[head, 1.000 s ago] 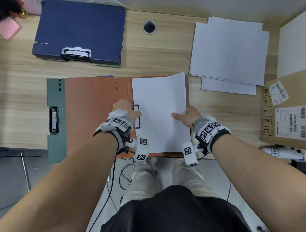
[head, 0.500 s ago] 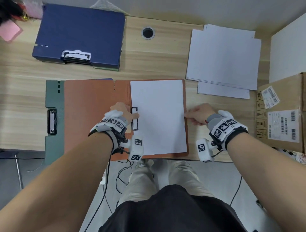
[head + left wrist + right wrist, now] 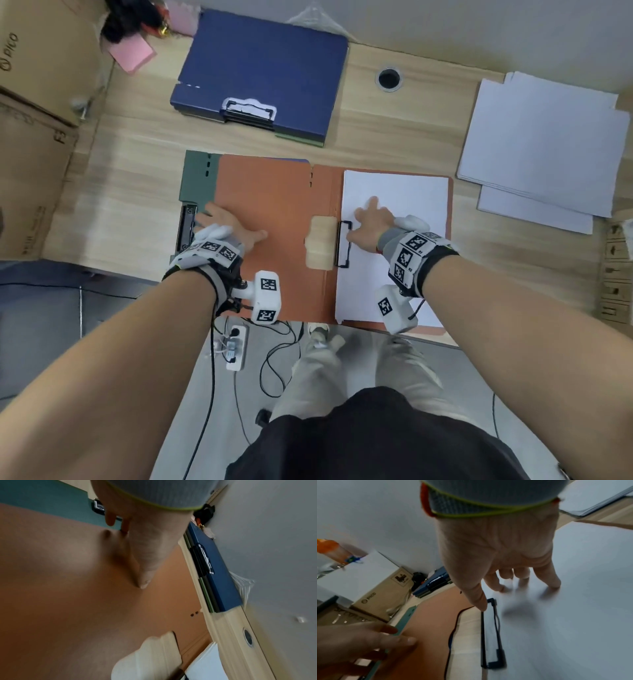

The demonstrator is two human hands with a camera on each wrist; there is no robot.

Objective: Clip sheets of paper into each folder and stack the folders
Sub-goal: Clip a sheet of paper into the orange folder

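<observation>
Orange folder (image 3: 274,222), open flat at the desk (image 3: 137,164) front edge; thin card, light, floppy; best taken by the left cover's outer edge; left hand (image 3: 227,228) flat there, right hand (image 3: 371,222) splayed on clipped paper (image 3: 411,195), neither gripping; finished blue folder stack (image 3: 260,72) towards the far edge

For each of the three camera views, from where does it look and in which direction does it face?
Head: sits on the head, looks down at the orange folder on the desk; both forearms, left hand and right hand show.
Left wrist: sits on the left wrist, looks along the fingers lying flat on the orange folder.
Right wrist: sits on the right wrist, looks along the right hand at the white sheet and black clip; the left hand also shows.
Shared: all three see the orange folder and blue folder.
</observation>
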